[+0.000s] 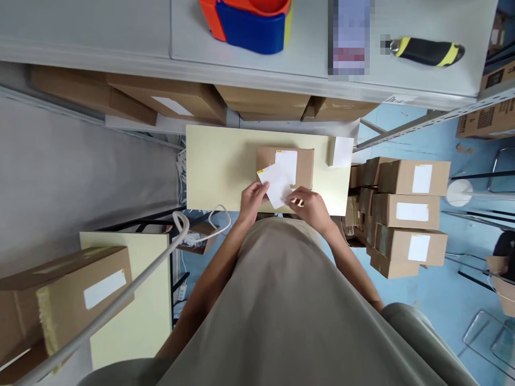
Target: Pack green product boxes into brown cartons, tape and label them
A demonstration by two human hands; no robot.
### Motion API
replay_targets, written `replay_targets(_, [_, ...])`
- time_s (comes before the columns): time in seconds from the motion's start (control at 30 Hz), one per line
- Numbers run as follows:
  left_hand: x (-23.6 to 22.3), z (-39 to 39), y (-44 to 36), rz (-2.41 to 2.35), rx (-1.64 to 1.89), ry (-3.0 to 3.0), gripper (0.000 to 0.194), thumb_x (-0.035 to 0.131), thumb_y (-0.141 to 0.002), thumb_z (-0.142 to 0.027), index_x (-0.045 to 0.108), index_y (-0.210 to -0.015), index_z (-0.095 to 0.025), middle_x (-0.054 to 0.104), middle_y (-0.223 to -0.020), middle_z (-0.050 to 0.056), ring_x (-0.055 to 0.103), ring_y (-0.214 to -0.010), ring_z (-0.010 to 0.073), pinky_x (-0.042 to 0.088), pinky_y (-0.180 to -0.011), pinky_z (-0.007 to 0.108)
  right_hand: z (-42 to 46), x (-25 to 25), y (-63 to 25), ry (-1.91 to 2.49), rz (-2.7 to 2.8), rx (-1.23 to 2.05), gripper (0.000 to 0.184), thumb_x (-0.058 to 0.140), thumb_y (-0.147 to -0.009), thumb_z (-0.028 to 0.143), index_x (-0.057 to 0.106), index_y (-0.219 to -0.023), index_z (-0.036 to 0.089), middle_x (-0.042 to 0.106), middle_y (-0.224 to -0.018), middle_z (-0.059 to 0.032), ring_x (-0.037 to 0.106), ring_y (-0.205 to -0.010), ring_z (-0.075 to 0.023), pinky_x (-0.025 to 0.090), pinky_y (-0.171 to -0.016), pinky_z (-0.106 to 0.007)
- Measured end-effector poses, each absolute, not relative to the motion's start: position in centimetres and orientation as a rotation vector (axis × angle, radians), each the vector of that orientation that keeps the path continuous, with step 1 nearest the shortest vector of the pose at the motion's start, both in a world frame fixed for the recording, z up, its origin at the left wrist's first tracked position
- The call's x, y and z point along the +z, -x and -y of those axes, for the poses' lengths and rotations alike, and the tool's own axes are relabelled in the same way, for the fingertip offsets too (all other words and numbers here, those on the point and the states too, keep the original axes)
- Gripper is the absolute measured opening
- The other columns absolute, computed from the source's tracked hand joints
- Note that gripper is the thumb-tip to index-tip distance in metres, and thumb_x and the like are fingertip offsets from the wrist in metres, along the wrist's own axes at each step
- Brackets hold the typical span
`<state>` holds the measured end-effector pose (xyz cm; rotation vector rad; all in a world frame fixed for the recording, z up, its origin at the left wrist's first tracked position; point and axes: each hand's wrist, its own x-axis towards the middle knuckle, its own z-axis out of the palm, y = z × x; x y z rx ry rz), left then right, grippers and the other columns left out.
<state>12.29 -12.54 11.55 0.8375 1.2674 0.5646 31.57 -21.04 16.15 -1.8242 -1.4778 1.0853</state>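
Left hand: the left hand [251, 201] has its fingers closed on the left side of a thin white paper label [277, 185], which has a small yellow mark at one corner
Right hand: the right hand [309, 209] has its thumb and fingers pinched together on the lower right corner of this same label
Paper label: it is held tilted between the two hands, and from where I stand it hides a part of the box behind; whether it touches the box, I cannot tell
Box: a small brown cardboard box [265, 160] is lying on the long pale yellow worktop [221, 166], and a white rectangular sticker [286, 161] with a yellow mark is on it
Worktop, right end: there stands a plain white block-shaped object [343, 151], apart from the box
Grey shelf: on the grey metal shelf [120, 27] are an orange and blue plastic object [253, 27], a blurred flat item [349, 37] and a black and yellow cutter [428, 52]
Right side: a stack of brown cartons [406, 212], several with white labels
Left side: a big brown carton [72, 300], also with a white label
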Motion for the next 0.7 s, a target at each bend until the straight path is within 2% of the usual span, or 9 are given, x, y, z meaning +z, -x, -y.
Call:
replay_targets(0.1, [12.0, 13.0, -12.7, -1.235, 0.516, -0.918, 0.069, 0.085, -0.071, -0.085, 0.064, -0.090, -0.022, 0.079, -0.096, 0.005, 0.077, -0.103, 0.0230, 0.068, -0.086, 0.035, 20.0, 15.4, -34.2, 1.855, 1.227, 1.021, 0.023, 0.073, -0.104, 0.044, 0.086, -0.096, 0.026, 0.081, -0.106, -0.0063, 0.072, -0.077, -0.0202, 0.060, -0.079, -0.038])
replay_targets(0.23, [12.5, 13.6, -13.6, -1.203, 0.491, -0.956, 0.070, 0.089, -0.067, -0.085, 0.067, -0.092, -0.022, 0.079, -0.094, 0.005, 0.077, -0.097, 0.0238, 0.067, -0.081, 0.035, 19.1, 14.1, -36.0, 1.859, 1.063, 1.104, 0.023, 0.078, -0.097, 0.047, 0.085, -0.092, 0.025, 0.082, -0.104, -0.0063, 0.072, -0.079, -0.0208, 0.062, -0.081, -0.039])
replay_targets(0.43, [12.8, 14.3, -14.9, -1.162, 0.467, -1.041, 0.067, 0.086, -0.073, -0.083, 0.070, -0.094, -0.021, 0.079, -0.096, 0.006, 0.076, -0.093, 0.0229, 0.066, -0.079, 0.033, 19.6, 13.1, -36.9, 1.764, 0.998, 1.287, 0.035, 0.078, -0.093, 0.057, 0.080, -0.090, 0.023, 0.081, -0.098, -0.0073, 0.073, -0.082, -0.0216, 0.062, -0.080, -0.037])
replay_targets(0.5, [12.7, 14.5, -15.1, -1.134, 0.464, -1.084, 0.064, 0.084, -0.077, -0.081, 0.072, -0.097, -0.021, 0.080, -0.098, 0.006, 0.077, -0.094, 0.0229, 0.066, -0.083, 0.034, 19.8, 13.1, -37.0, 1.773, 0.998, 1.299, 0.031, 0.078, -0.093, 0.053, 0.078, -0.089, 0.022, 0.081, -0.096, -0.0065, 0.073, -0.082, -0.0214, 0.061, -0.079, -0.037])
replay_targets(0.6, [11.9, 14.9, -14.9, -1.124, 0.453, -1.168, 0.059, 0.082, -0.082, -0.075, 0.074, -0.104, -0.021, 0.081, -0.103, 0.007, 0.077, -0.095, 0.0223, 0.065, -0.087, 0.035, 20.0, 13.3, -36.9, 1.864, 1.025, 1.216, 0.017, 0.076, -0.093, 0.039, 0.073, -0.086, 0.023, 0.079, -0.093, -0.0046, 0.073, -0.081, -0.0205, 0.059, -0.079, -0.035])
replay_targets(0.7, [10.7, 15.1, -14.5, -1.195, 0.425, -1.250, 0.052, 0.081, -0.085, -0.067, 0.076, -0.108, -0.020, 0.081, -0.109, 0.009, 0.075, -0.092, 0.0206, 0.064, -0.080, 0.032, 20.4, 14.2, -36.3, 1.894, 1.138, 1.114, 0.010, 0.070, -0.095, 0.026, 0.071, -0.085, 0.024, 0.077, -0.096, -0.0039, 0.072, -0.080, -0.0190, 0.057, -0.078, -0.033])
